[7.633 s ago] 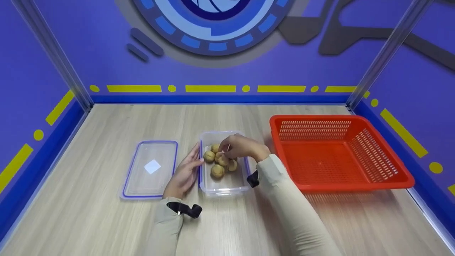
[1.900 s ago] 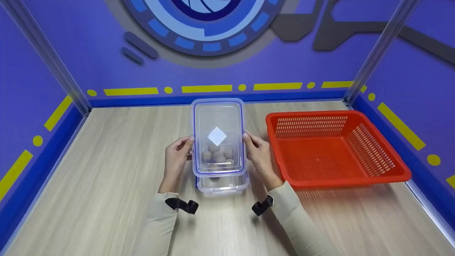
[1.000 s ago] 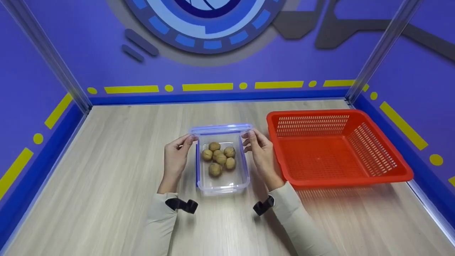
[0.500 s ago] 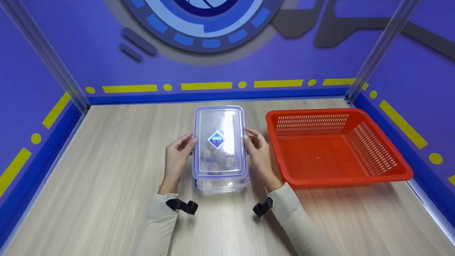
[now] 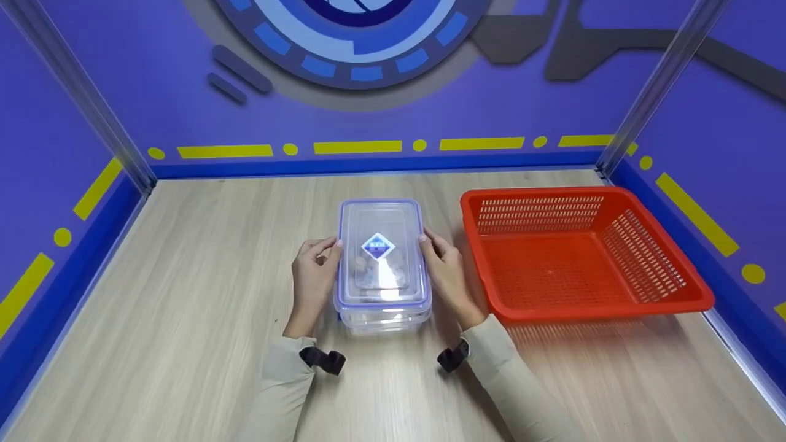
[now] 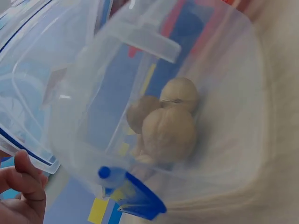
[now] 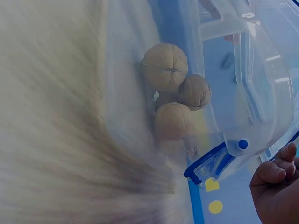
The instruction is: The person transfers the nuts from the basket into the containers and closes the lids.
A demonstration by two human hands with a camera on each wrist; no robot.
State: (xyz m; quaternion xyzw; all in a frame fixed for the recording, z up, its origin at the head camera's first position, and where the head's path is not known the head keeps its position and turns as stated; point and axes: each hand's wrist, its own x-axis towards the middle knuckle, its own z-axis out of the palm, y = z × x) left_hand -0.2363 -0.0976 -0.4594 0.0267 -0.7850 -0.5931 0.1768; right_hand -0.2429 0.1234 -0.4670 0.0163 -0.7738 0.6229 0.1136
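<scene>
A clear plastic lid (image 5: 374,218) with a purple-blue edge and a diamond sticker lies nearly level over a clear food container (image 5: 384,321). My left hand (image 5: 314,279) pinches the lid's left edge between thumb and fingers; my right hand (image 5: 447,270) does the same on the right edge. At the front, the container's rim and wall show below the lid. In the left wrist view, a gap separates the raised lid from the container, where walnuts (image 6: 170,133) rest on the bottom. Blue side clips (image 7: 208,163) hang outward, unfastened, in both wrist views.
A red plastic basket (image 5: 552,270) with slotted walls stands to the right, close beside my right forearm. The wood-grain table (image 5: 202,276) extends left and in front. Blue-purple panels (image 5: 368,123) enclose the back and sides.
Earlier the lid lay on the table at left while my right hand was among the walnuts. Both hands then lifted it over the container, tipped it upright, levelled it, and have now lowered it closer.
</scene>
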